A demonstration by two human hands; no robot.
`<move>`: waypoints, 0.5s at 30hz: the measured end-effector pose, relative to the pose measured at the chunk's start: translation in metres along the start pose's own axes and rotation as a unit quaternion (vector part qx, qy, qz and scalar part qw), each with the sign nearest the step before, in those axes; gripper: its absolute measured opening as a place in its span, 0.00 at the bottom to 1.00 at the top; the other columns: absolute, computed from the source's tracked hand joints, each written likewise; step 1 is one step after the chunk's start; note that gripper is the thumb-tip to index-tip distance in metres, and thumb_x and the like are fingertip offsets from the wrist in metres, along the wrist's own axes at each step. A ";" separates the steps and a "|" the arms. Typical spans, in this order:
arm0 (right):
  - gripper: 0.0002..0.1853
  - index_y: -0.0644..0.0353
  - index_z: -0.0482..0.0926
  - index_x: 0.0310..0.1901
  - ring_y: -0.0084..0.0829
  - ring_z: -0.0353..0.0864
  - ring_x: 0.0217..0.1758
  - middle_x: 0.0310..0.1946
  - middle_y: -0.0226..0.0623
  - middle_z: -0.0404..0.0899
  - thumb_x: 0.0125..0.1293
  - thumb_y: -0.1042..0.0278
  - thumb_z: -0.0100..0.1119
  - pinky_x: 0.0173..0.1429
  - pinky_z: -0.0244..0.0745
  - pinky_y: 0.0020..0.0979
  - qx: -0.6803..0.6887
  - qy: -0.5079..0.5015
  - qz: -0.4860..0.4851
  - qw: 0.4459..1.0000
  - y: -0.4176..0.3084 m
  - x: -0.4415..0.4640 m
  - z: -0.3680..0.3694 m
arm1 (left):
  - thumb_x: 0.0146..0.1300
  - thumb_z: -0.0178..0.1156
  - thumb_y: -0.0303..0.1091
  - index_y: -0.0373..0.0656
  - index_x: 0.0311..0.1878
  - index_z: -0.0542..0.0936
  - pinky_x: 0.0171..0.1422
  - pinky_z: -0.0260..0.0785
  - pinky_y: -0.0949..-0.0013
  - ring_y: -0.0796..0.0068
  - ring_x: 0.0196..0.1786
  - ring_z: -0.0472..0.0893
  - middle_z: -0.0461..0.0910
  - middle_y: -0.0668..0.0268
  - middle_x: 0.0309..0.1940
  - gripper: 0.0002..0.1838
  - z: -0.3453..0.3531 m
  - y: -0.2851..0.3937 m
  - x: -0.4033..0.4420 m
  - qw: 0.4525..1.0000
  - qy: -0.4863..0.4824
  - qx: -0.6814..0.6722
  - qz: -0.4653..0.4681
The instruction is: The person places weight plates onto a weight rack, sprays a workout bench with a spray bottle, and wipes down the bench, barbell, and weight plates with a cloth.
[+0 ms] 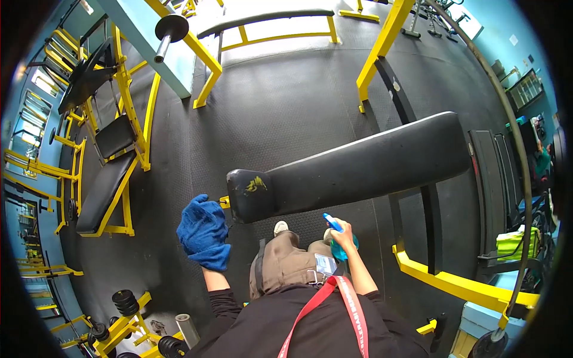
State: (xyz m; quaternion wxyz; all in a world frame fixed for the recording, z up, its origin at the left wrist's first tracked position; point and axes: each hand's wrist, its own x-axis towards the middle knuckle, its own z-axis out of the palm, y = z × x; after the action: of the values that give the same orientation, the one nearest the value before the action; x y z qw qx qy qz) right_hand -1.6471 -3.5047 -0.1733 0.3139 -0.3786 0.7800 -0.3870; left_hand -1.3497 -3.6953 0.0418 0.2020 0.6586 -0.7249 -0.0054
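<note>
A blue cloth (204, 232) is bunched over my left hand, hiding its fingers; only the wrist and forearm (216, 280) show below it. My right hand (342, 235) is wrapped round the neck of a spray bottle (333, 224) with a blue spray head and a teal body, partly hidden by the hand. In front of me lies a black padded bench (358, 161), its near end worn with a yellow patch. The cloth is just left of that end, and the spray bottle is on the near side of the bench.
Yellow-framed gym machines (128, 137) line the left side. A rack with dumbbells (125, 302) stands at lower left. A yellow bar (453, 283) and a long barbell (518, 125) run along the right. Black rubber flooring (268, 89) surrounds the bench.
</note>
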 end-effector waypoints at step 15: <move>0.11 0.57 0.76 0.31 0.46 0.77 0.32 0.25 0.44 0.76 0.41 0.74 0.50 0.34 0.69 0.38 0.012 -0.060 -0.080 0.995 -0.077 0.008 0.073 | 0.56 0.52 0.42 0.52 0.39 0.73 0.39 0.69 0.62 0.62 0.38 0.76 0.77 0.65 0.34 0.10 0.018 -0.017 0.022 0.989 -0.031 0.065 0.132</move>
State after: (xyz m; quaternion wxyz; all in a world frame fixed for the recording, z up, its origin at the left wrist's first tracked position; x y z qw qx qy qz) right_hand -1.5668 -3.5700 -0.1467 0.3326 -0.4585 0.7222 -0.3971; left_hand -1.3396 -3.7231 0.0272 0.1351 0.5684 -0.8102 0.0487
